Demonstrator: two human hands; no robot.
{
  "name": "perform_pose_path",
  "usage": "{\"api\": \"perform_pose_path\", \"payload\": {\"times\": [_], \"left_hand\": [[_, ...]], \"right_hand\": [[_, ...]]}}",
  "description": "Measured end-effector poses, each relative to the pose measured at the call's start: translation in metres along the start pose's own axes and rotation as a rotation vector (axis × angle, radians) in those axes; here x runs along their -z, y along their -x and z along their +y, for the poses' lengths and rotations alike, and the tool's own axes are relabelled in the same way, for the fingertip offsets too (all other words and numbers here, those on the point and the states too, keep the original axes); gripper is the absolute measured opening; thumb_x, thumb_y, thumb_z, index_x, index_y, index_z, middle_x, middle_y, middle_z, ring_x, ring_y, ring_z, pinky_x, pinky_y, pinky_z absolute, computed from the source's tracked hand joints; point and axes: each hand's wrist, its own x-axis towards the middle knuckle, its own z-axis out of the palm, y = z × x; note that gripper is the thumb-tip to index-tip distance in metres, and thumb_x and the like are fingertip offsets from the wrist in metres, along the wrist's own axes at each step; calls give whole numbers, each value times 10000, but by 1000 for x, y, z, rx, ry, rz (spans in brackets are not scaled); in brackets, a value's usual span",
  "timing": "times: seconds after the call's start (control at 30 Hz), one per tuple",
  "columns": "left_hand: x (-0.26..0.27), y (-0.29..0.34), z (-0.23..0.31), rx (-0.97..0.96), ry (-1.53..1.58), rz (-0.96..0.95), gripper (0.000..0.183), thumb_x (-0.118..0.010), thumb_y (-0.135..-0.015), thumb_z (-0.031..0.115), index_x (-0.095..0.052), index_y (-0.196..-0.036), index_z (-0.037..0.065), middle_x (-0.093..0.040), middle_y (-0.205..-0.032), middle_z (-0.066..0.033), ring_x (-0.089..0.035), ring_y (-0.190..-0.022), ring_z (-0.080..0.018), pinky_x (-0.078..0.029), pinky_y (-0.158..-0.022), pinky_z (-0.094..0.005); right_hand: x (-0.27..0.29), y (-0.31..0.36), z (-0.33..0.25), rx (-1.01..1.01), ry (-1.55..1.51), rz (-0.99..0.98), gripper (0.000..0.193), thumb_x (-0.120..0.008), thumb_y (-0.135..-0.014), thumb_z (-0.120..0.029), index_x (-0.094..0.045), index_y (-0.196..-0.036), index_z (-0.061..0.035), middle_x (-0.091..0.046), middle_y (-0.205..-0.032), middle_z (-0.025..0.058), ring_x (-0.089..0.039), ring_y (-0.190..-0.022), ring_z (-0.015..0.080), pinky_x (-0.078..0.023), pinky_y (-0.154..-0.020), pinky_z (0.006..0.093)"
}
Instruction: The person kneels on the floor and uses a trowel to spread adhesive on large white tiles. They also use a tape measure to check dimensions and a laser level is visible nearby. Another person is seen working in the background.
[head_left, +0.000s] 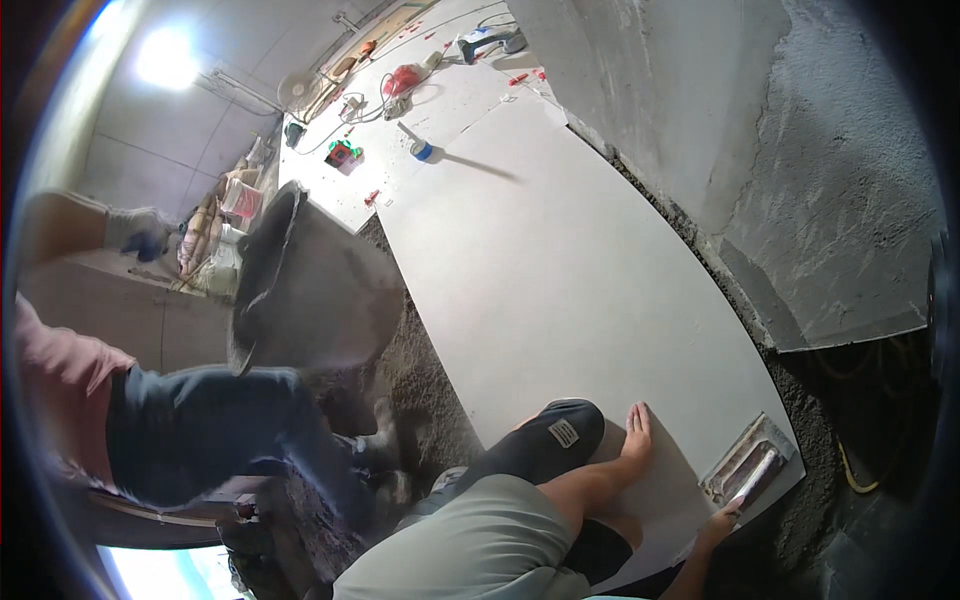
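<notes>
Fingers stretched out, my left hand [637, 437] rests flat on a large white tile [540, 270] beside my bent knee. My right hand [722, 522] grips the handle of a flat trowel [748, 462], whose blade lies at the tile's near right corner. Dark grey bedding mortar [805, 425] shows along the tile's right edge.
On the left a co-worker in a pink top and jeans [200, 410] stands by a tilted dark bucket [335, 285]. Ahead lie laid tiles with a blue-ended tool [421, 150], a green laser level [342, 153] and red clips. A grey wall [690, 110] rises at right.
</notes>
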Motion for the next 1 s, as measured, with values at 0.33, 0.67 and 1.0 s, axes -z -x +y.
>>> {"api": "perform_pose_path", "payload": {"times": [0.33,0.67,1.0], "left_hand": [[1,-2,0,0,131,110,520,-488,-944,112,-478,-1378,-176,-216,-1550,-412,-255,-1427,-567,-194,-1177,-648],[-22,-11,15,59,100,170,563,-501,-938,163,-462,-1373,-194,-235,-1528,-434,-244,-1427,-576,-165,-1190,-642],[13,6,-11,-153,108,-15,861,-720,-818,473,-484,-1424,-90,-192,-1564,-405,-225,-1453,-551,-203,-1190,-622]], "right_hand": [[-14,-7,11,-55,-116,28,703,-328,-1076,-531,-477,-1434,56,-556,-1380,288,-555,-1239,406,-442,-1019,423],[2,-5,-13,-247,-45,-75,846,-296,-1033,-636,-582,-1260,126,-620,-1201,359,-593,-1122,485,-474,-935,486],[-11,-9,2,-69,-116,92,918,-279,-1010,-681,-601,-1194,158,-636,-1116,380,-593,-1091,518,-480,-909,526]]}}
